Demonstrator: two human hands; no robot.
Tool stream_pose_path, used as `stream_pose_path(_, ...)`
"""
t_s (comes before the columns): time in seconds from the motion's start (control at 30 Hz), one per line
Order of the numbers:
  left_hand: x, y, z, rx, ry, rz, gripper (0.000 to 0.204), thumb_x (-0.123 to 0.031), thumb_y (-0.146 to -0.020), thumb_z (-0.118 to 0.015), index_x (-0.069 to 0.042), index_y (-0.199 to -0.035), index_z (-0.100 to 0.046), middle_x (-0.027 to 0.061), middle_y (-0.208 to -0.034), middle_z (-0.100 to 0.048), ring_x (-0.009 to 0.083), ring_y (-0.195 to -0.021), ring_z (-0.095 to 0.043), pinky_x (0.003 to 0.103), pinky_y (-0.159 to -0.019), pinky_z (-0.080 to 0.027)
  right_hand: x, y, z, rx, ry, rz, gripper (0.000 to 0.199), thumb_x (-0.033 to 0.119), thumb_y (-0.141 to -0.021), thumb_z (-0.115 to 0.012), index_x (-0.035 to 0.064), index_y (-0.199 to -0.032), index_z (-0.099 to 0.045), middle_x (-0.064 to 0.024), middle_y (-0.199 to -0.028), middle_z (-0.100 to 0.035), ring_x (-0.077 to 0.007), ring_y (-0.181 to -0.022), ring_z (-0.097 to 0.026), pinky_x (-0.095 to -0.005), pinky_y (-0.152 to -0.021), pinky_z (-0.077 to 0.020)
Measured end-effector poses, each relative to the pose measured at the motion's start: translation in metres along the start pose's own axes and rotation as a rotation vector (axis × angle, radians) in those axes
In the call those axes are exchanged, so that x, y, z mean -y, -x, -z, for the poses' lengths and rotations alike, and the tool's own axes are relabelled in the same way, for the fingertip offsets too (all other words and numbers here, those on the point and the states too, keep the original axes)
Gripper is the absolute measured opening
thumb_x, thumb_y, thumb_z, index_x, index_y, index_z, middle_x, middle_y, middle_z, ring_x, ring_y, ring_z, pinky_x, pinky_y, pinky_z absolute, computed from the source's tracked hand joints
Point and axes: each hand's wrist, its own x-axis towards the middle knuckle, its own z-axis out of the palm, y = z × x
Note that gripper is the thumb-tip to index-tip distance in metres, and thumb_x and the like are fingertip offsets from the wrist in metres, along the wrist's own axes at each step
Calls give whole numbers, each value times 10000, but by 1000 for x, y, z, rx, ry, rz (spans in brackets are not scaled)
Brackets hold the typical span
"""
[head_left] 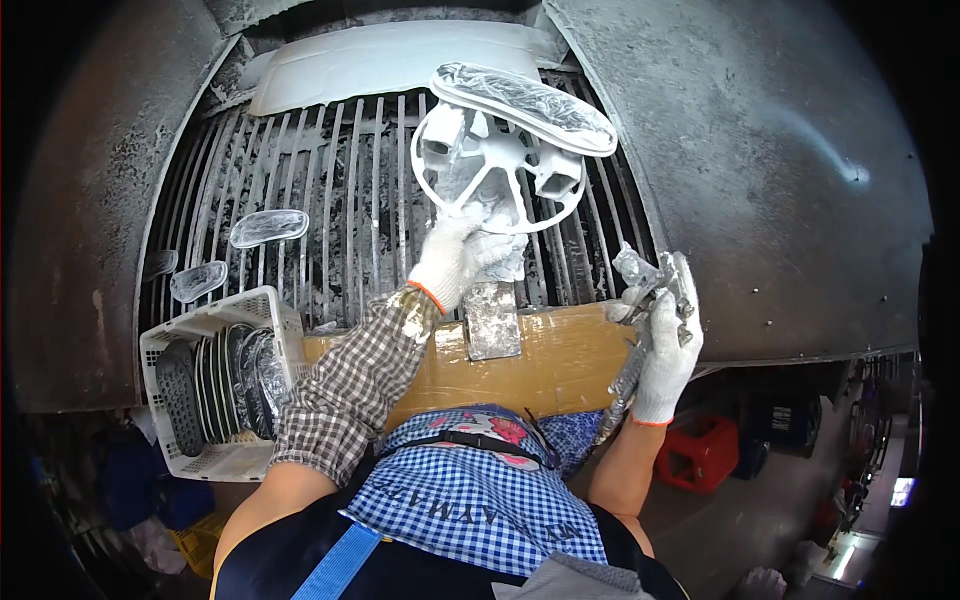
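My left hand, in a white glove, has its fingers closed at the near rim of a white-coated spoked wheel. The wheel sits on a stand with a wrapped stem above a grey metal block. A shoe sole with a white edge and a plastic-wrapped middle rests tilted on the wheel's far side. Off to the right, my gloved right hand grips a spray gun wrapped in crumpled silvery material. Its wrapped hose hangs down beside my forearm. Part of the gun is hidden by my fingers.
A slatted grate lies between dark metal walls. Plastic-covered soles lie on its left. A white crate holds several dark soles. Brown taped board lines the front edge; a red plastic stool stands below right.
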Motion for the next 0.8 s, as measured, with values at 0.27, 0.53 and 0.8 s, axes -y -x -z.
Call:
stream_pose_path(0.27,20,-9,7,34,61,21,437,-146,-1106,-523,-4,-1504,-411,336,-1372,-610,521,-1191,-693,549,-931,-660,40,-9,-44,63,-149,28,496,52,-1102,-531,-52,-1580,-452,-205,-1242,-715,-165,-930,-706,-320,-795,-610)
stream_pose_path(0.53,15,5,-4,-34,-48,21,327,-211,-1087,-596,46,-1285,-561,281,-1205,-722,393,-1052,-761,482,-897,-657,42,-34,-76,155,-112,147,517,63,-1088,-598,-74,-1567,-460,-103,-1069,-706,-110,-848,-660,-271,-754,-573)
stream_pose_path(0.8,14,4,-5,6,-32,109,393,-201,-1110,-545,-11,-1446,-475,320,-1330,-669,382,-1100,-740,468,-886,-662,41,-39,-68,81,-184,50,496,77,-1093,-606,-33,-1562,-485,-58,-963,-682,-65,-752,-612,-219,-647,-533)
